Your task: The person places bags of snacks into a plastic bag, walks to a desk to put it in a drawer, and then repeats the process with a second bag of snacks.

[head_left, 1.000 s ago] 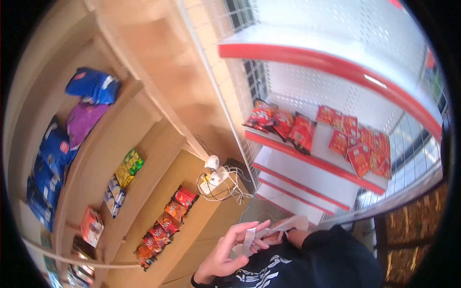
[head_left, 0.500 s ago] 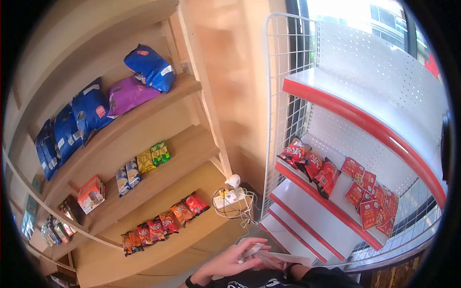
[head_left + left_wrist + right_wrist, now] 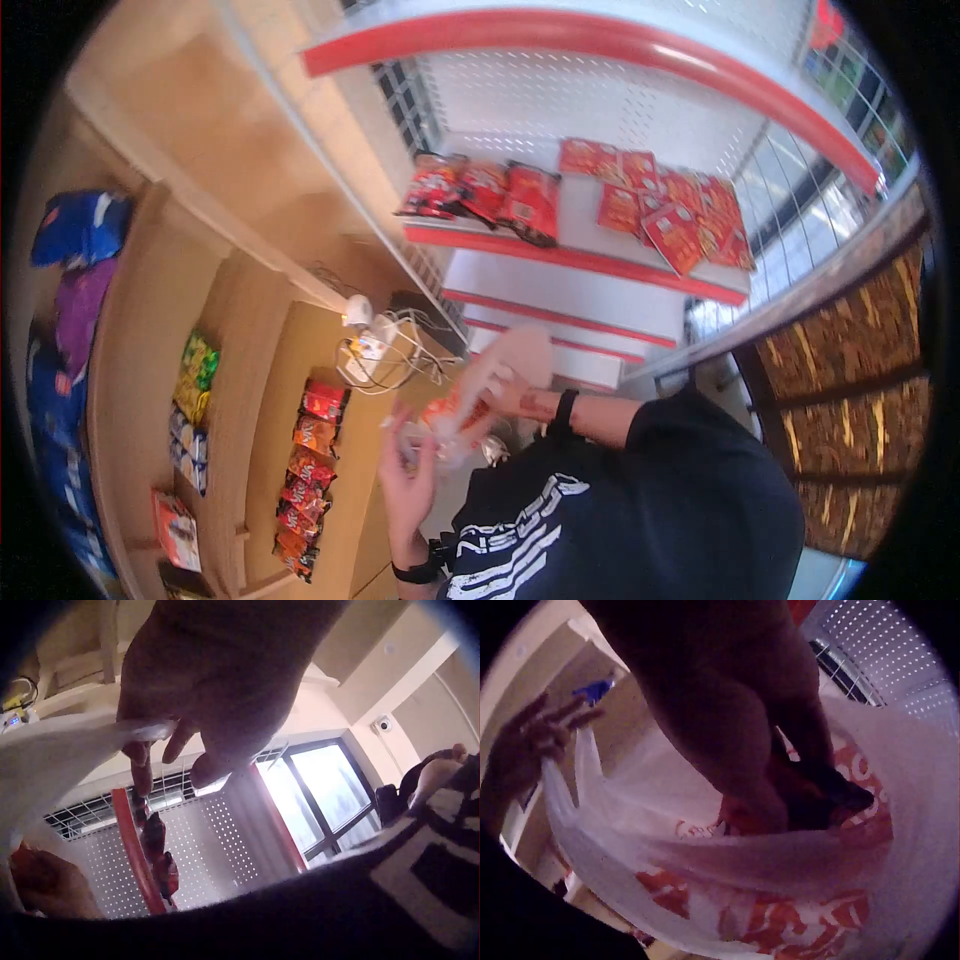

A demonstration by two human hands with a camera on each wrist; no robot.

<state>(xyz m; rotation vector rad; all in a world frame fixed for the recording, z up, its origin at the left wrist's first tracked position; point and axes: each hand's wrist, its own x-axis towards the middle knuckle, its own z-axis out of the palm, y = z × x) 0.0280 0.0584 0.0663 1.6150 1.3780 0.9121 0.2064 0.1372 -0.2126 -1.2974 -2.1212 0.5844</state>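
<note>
A translucent white plastic bag [image 3: 525, 352] with orange print hangs between my hands, its mouth spread wide in the right wrist view. My left hand [image 3: 408, 490] holds the bag's handle; in the left wrist view the thin plastic runs across its fingers. My right hand [image 3: 520, 398] reaches inside the bag. There, in the right wrist view, its thumb and fingers pinch a dark red and black packet [image 3: 806, 799], partly hidden by the hand and the bag's edge.
Ahead stands a white rack with red-edged shelves [image 3: 590, 262], bearing red chip bags [image 3: 530, 200] and flat red packets [image 3: 675, 235]. Wooden shelves on the left hold more snack bags [image 3: 305, 500]. A power strip with tangled cables [image 3: 370, 345] lies between them. A patterned brown panel [image 3: 850, 400] is at right.
The head view has swung toward the rack and down. My hands, close together before, are now farther apart with the bag spread between them, and the right hand is inside it.
</note>
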